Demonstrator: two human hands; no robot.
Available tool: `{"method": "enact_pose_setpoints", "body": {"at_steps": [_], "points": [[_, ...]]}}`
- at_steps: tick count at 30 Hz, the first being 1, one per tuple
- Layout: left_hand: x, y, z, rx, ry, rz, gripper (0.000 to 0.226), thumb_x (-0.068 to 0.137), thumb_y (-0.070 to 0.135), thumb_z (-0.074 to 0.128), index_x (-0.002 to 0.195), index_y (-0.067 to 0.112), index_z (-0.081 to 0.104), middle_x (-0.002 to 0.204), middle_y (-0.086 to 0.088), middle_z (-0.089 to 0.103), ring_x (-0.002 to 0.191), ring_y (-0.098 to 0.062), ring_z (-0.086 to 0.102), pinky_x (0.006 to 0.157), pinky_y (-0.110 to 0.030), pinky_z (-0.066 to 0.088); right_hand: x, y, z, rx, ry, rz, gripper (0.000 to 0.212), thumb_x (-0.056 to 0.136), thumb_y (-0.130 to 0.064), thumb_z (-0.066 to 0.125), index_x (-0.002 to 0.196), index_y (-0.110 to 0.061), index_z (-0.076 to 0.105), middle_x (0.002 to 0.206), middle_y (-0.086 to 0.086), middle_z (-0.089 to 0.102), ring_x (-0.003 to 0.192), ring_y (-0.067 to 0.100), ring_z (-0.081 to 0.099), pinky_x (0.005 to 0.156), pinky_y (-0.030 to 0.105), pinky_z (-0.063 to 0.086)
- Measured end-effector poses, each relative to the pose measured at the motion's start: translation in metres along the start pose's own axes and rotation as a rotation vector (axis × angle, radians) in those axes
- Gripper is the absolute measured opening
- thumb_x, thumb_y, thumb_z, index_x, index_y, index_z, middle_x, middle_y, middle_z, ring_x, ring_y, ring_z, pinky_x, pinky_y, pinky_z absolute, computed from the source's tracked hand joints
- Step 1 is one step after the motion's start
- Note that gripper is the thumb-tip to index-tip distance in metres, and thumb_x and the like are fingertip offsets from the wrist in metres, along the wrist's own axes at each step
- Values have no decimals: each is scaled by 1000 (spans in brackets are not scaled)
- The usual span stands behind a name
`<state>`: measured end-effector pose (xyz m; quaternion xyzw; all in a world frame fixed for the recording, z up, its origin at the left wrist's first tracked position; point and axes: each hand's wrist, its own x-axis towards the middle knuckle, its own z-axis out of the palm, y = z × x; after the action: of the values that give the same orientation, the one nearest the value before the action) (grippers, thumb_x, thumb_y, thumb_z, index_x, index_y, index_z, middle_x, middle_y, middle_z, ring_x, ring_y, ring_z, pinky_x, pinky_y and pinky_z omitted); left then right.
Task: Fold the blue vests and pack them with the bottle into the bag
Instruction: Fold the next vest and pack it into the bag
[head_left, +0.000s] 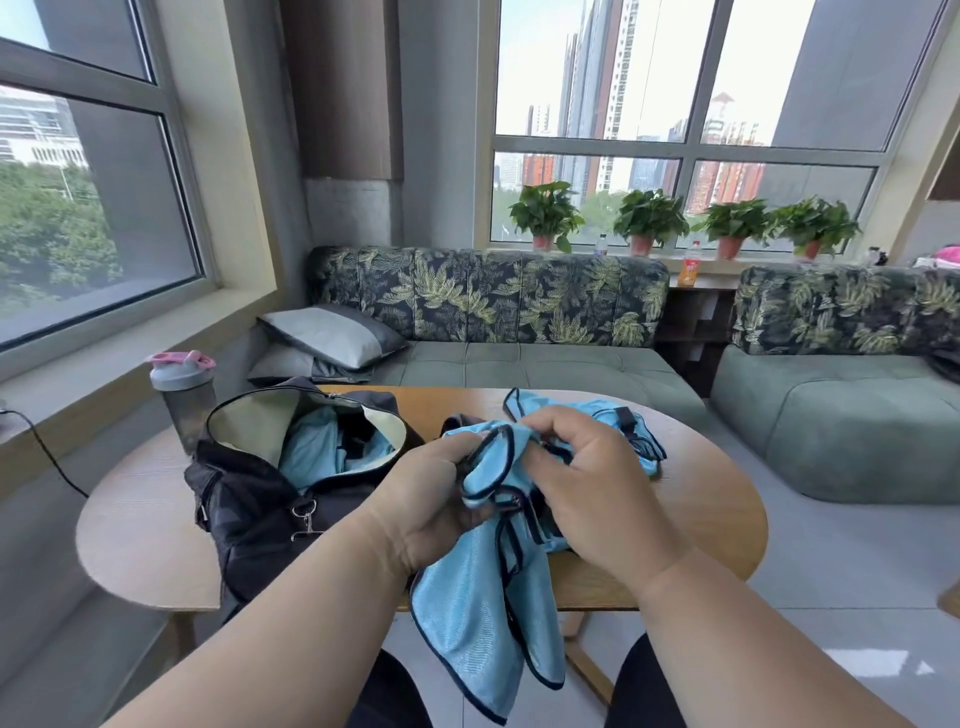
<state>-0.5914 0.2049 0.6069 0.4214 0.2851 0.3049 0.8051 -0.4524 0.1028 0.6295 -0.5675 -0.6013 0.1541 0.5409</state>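
Observation:
A light blue mesh vest (483, 613) with dark trim hangs crumpled over the table's near edge. My left hand (426, 499) grips its upper edge and my right hand (592, 493) pinches the cloth just beside it. Another blue vest (587, 415) lies on the wooden table (701, 519) behind my hands. The black bag (249, 499) stands open at the left, with blue cloth (317, 452) showing inside. A grey shaker bottle (183, 397) with a pink lid stands upright behind the bag.
A black cable (49, 452) runs from the window sill toward the table's left side. A green sofa (519, 358) with cushions (332, 335) stands behind the table, and a second sofa (841, 415) is at the right. Potted plants (649, 218) line the window ledge.

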Motion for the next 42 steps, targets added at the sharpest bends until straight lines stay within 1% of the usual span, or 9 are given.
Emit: {"method": "enact_pose_setpoints", "body": {"at_steps": [4, 9, 13, 17, 21, 25, 30, 37, 42], "points": [[6, -12, 0, 132, 96, 12, 9, 101, 13, 58, 98, 11, 66, 78, -1, 60, 57, -9, 52, 52, -20, 48, 18, -11, -10, 65, 128, -22, 11, 100, -26, 70, 89, -29, 68, 84, 3, 73, 81, 31, 67, 76, 52, 55], [7, -18, 4, 354, 50, 59, 17, 86, 18, 67, 100, 10, 62, 86, -9, 59, 60, -13, 53, 58, -24, 41, 45, -26, -24, 107, 195, -73, 18, 96, -17, 74, 82, -24, 67, 76, 3, 71, 69, 15, 62, 65, 47, 53], [7, -31, 2, 558, 7, 52, 42, 79, 15, 66, 119, 5, 62, 107, -18, 71, 85, -23, 69, 80, -38, 62, 60, -34, -32, 92, 185, -122, 22, 93, -13, 78, 79, -25, 65, 71, -3, 67, 66, 10, 58, 63, 32, 50], [5, -40, -3, 668, -80, 35, 94, 67, 22, 59, 157, 32, 34, 143, -2, 52, 125, -16, 58, 102, -32, 51, 70, -37, -39, 51, 220, -146, 25, 92, -13, 79, 77, -27, 64, 71, -7, 66, 67, 9, 58, 63, 30, 51], [3, -43, -2, 644, -109, 64, 87, 72, 38, 64, 156, 44, 39, 154, 4, 52, 140, -12, 48, 106, -31, 37, 83, -34, -38, -11, 304, -88, 25, 92, -26, 78, 77, -22, 58, 71, 2, 64, 62, 10, 53, 58, 34, 47], [-3, -52, 5, 791, -73, 281, 56, 91, 37, 77, 141, 43, 53, 134, 15, 69, 128, -6, 62, 112, -37, 49, 102, -35, -31, 70, 331, 32, 27, 90, -26, 73, 76, -21, 51, 66, -8, 46, 58, 10, 41, 59, 30, 38], [-5, -60, 16, 982, 296, 476, 47, 85, 42, 78, 114, 47, 42, 101, 23, 71, 94, 4, 67, 81, -32, 59, 112, -40, -25, 330, 261, 153, 25, 85, -12, 60, 71, -24, 42, 78, 8, 47, 69, 22, 50, 63, 43, 46], [10, -50, -20, 1298, 455, 361, 22, 79, 11, 54, 88, 30, 46, 82, 8, 62, 75, -12, 59, 62, -37, 48, 113, -33, -40, 346, 365, 167, 32, 85, -7, 54, 64, -23, 36, 73, 9, 55, 72, 29, 65, 61, 34, 40], [17, -27, -55, 1386, 549, 206, 16, 80, 11, 53, 86, 25, 58, 76, 4, 67, 74, -20, 63, 64, -38, 53, 113, -18, -47, 357, 400, 188, 30, 80, -17, 59, 65, -26, 34, 68, -3, 30, 64, 15, 28, 60, 34, 23]]}}
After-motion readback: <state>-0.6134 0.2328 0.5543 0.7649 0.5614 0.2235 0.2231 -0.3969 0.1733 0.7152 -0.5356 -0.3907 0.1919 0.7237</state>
